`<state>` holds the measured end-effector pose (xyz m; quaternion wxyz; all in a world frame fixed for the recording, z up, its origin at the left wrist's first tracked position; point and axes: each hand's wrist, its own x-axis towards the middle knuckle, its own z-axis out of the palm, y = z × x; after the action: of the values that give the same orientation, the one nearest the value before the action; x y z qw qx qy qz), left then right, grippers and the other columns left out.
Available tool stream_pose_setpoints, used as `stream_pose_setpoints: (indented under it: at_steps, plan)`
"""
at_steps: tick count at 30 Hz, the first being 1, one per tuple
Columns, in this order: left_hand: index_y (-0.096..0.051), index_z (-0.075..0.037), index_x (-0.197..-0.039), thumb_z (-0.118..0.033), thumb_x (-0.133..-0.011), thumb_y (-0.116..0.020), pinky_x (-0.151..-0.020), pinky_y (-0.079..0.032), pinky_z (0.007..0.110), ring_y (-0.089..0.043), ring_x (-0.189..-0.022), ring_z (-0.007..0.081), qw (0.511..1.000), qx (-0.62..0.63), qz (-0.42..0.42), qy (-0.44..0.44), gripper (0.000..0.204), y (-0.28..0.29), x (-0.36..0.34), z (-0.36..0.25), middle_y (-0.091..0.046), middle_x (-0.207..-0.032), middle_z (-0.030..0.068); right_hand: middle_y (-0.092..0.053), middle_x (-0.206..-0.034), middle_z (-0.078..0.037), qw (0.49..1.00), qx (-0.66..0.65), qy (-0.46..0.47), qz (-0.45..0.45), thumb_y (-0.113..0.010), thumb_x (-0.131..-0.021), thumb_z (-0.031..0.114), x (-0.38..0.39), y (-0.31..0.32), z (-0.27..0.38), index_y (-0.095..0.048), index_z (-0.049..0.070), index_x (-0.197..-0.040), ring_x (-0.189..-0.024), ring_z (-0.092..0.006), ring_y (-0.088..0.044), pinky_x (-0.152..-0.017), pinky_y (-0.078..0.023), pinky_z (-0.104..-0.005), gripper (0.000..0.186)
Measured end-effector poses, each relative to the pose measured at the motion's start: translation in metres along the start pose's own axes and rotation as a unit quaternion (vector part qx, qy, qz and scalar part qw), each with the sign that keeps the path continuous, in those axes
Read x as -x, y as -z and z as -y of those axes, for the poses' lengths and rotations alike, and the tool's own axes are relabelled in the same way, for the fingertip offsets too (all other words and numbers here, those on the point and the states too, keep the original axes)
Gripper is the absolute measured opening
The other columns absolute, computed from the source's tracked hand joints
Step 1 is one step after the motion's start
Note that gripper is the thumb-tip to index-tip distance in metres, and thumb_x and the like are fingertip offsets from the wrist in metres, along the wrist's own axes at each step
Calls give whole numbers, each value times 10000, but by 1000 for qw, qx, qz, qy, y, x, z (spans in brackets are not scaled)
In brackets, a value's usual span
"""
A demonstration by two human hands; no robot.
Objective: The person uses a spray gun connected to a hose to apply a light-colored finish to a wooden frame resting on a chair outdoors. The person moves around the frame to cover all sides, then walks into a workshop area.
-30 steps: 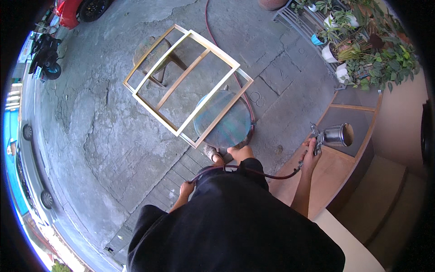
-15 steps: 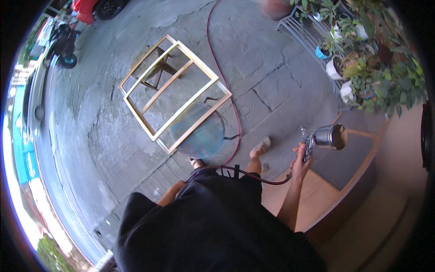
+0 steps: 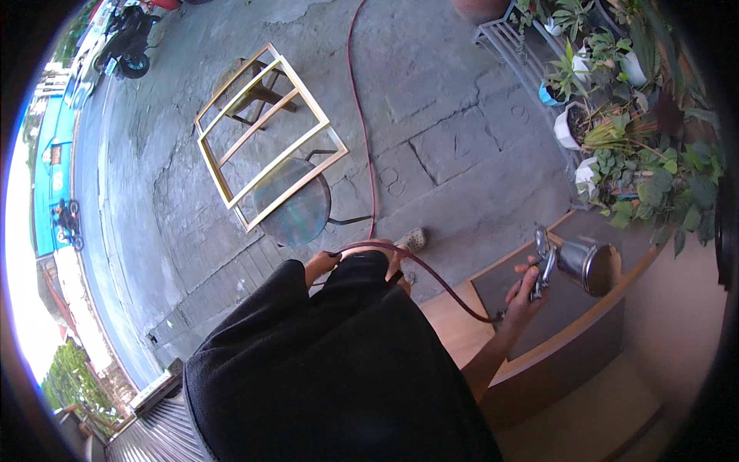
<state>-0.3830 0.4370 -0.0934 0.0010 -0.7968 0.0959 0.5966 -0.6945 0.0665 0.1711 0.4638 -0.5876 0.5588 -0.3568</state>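
Note:
My right hand (image 3: 525, 289) is wrapped round the handle of a metal spray gun (image 3: 545, 262), held off to my right. The gun's silver cup (image 3: 579, 264) is tilted sideways. From the gun's handle a dark red hose (image 3: 439, 279) runs back across my body. At its other end near my waist, my left hand (image 3: 321, 263) is closed on the hose. Ahead of me, pale wooden frames (image 3: 265, 177) lie overlapping on a round stool (image 3: 296, 212) and a brown wooden seat (image 3: 254, 96). Neither hand touches the frames.
The hose (image 3: 362, 100) trails over cracked concrete (image 3: 416, 69). Potted plants (image 3: 600, 127) crowd a metal rack (image 3: 516, 50) at the right. Beside my right arm lie wooden panels (image 3: 462, 316) with a raised edge. A motorcycle (image 3: 127, 46) stands far left.
My right hand has carried the spray gun farther right, over the panels. My left hand now shows on the hose near my waist. The frames sit farther left in view.

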Motion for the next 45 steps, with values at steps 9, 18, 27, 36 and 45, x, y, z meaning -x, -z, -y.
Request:
stream_pose_setpoints:
  at_steps: [9,18,27,36,45]
  plan:
    - [-728,-117,-1125,-555,-912,-594,-806,-536,480,-702,-895,376,996,58,-18,-64,504,1,-15,-122,-733,-951,175,-638,-871,-49,999,0,-3,40,-514,-1034,386,-105,17,42,-596,-3,-1223,-396,-40,-375,-326,-229,-208,440]
    - [-740,-147,-1114,-546,-861,-621,-928,-520,460,-669,-1055,382,986,139,-49,-73,487,18,-78,-235,-715,-1068,194,-672,-907,-74,989,20,-2,145,-528,-1030,284,-263,-53,112,-610,-19,-1230,-404,-29,-379,-349,-238,-206,372]
    - [-718,-135,-1150,-530,-866,-624,-918,-528,461,-664,-1063,394,965,200,-117,-120,496,128,-111,-370,-708,-1100,202,-649,-919,-72,942,21,154,299,-549,-1025,339,-474,-183,205,-580,-39,-1260,-392,-38,-399,-347,-249,-211,446]
    - [-737,-201,-1163,-585,-828,-630,-960,-521,425,-672,-1090,337,965,259,-50,-11,521,194,-171,-407,-713,-1160,141,-666,-856,-54,885,10,143,442,-547,-1040,294,-621,-414,269,-612,-16,-1225,-375,-32,-411,-337,-270,-216,366]
    - [-736,-119,-1124,-806,-794,-495,-943,-513,468,-662,-1081,380,892,436,-113,30,799,362,-203,-529,-705,-1117,206,-660,-838,-66,803,45,274,527,-577,-1022,297,-738,-674,401,-627,-36,-1185,-396,-46,-452,-346,-298,-215,374]
